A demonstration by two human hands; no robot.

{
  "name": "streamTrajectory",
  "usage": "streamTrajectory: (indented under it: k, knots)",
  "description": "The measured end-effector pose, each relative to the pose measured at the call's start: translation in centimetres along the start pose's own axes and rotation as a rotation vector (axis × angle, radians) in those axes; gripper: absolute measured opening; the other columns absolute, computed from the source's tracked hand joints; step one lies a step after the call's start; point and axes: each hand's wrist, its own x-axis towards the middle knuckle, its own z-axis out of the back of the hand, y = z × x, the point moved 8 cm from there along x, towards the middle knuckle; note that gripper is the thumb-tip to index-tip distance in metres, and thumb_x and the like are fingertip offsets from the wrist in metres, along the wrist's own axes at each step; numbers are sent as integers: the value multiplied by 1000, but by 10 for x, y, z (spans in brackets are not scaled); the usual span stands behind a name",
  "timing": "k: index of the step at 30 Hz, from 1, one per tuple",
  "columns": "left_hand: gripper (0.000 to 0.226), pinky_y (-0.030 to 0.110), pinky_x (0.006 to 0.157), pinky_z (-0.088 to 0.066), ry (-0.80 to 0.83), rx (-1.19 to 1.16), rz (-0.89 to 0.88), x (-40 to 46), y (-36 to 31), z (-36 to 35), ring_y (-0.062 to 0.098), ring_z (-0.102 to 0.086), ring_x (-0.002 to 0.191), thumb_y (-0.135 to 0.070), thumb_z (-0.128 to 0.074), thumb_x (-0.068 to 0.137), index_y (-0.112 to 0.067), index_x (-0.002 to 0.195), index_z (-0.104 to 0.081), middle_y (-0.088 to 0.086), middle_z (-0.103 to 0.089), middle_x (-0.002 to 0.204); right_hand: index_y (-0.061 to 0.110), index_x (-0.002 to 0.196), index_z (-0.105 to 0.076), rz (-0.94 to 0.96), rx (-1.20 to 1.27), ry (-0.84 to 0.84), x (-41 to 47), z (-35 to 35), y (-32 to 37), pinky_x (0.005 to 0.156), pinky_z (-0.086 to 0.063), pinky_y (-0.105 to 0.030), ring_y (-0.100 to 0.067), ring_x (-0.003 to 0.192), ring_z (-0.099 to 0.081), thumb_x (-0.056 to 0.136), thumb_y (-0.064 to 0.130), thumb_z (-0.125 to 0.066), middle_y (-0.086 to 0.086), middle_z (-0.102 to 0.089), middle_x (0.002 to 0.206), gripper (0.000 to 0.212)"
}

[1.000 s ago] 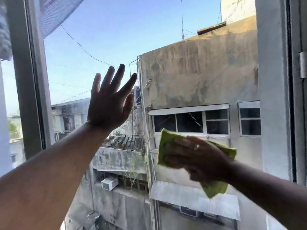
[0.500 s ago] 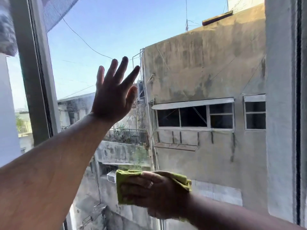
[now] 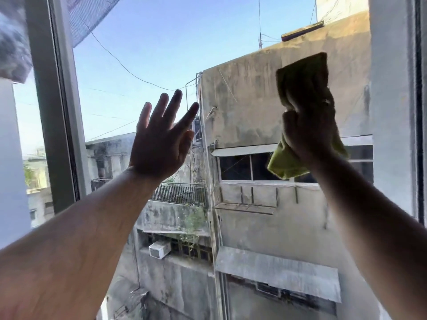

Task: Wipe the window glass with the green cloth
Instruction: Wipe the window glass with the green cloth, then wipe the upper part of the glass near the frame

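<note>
The window glass (image 3: 161,42) fills most of the head view, with sky and grey buildings behind it. My right hand (image 3: 307,130) presses the green cloth (image 3: 305,72) flat against the upper right part of the pane; the cloth sticks out above my fingers and hangs below my wrist. My left hand (image 3: 161,142) is spread flat on the glass near the middle, fingers apart and holding nothing.
A dark vertical window frame (image 3: 55,112) bounds the pane on the left, and another frame post (image 3: 418,112) runs down the right edge. A mesh screen (image 3: 92,17) hangs at the top left.
My right hand has swept the cloth from the lower middle of the pane up to the upper right. My left hand stays flat on the glass.
</note>
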Motion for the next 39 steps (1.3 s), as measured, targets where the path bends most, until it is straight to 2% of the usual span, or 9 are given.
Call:
streamTrajectory:
  k: [5, 8, 11, 16, 22, 28, 31, 33, 39]
  knots:
    - [52, 60, 122, -16, 61, -75, 16, 0, 0, 3, 40, -22, 153, -37, -35, 105, -24, 154, -38, 17, -25, 166, 37, 149, -41, 895, 117, 478, -204, -50, 143, 122, -26, -47, -22, 154, -24, 79, 29, -52, 5, -38, 161, 71]
    - [53, 60, 122, -18, 169, -153, 74, -1, -5, 13, 40, -22, 153, -30, -45, 101, -20, 153, -40, 16, -26, 165, 31, 146, -47, 958, 170, 494, -219, -51, 138, 127, -15, -42, -19, 154, -24, 85, 27, -50, 5, -42, 159, 61]
    - [40, 48, 104, -45, 137, -226, 107, -31, -15, 38, 39, -55, 130, -29, -46, 98, -9, 131, -58, 17, -58, 142, 27, 145, -49, 916, 215, 421, -211, -43, 128, 127, -16, -45, -21, 152, -28, 85, 23, -54, -1, -43, 158, 61]
    - [62, 15, 53, -37, 338, -518, 393, -123, -26, 31, 9, -64, 61, -74, -42, 84, -18, 99, -63, -7, -69, 76, 32, 145, -43, 645, 319, 248, -196, -34, 110, 122, -15, -37, -25, 136, -41, 87, 37, -60, -5, -37, 153, 61]
    - [19, 36, 65, -51, 518, -1080, 641, -132, -74, -5, 15, -61, 64, -38, -76, 75, -21, 76, -68, 0, -66, 74, 23, 146, -39, 492, 304, 317, -185, -26, 109, 102, -29, -40, -26, 126, -41, 70, 60, -73, -8, -41, 149, 91]
    - [30, 27, 89, -59, 961, -1469, 578, -150, -51, 24, 16, -71, 112, -31, -74, 86, -28, 116, -73, 0, -75, 118, 10, 106, -68, 248, 491, 433, -187, -7, 101, 79, -50, -38, -28, 93, -61, 69, 69, -70, -12, -67, 107, 70]
    - [44, 32, 91, -58, 972, -1549, 759, -187, 1, 48, 21, -68, 118, -36, -79, 80, -24, 121, -71, 4, -72, 128, 4, 79, -64, -141, 983, 793, -219, -30, 124, 57, -47, -39, -18, 67, -54, 71, 46, -81, -12, -61, 74, 46]
    - [53, 36, 87, -61, 948, -1517, 957, -233, 43, 63, 23, -69, 117, -39, -85, 72, -25, 121, -72, 4, -72, 129, 10, 91, -71, -568, 1410, 1076, -267, -50, 161, 64, -55, -36, -16, 75, -64, 73, 22, -85, -6, -69, 83, 27]
    - [50, 39, 87, -61, 801, -1383, 1538, -433, 115, 128, 28, -69, 114, -29, -76, 76, -12, 122, -70, 9, -74, 123, 18, 136, -59, -1298, 1616, 1722, -465, -45, 347, 74, -59, -42, -30, 101, -72, 70, 54, -76, -12, -73, 118, 77]
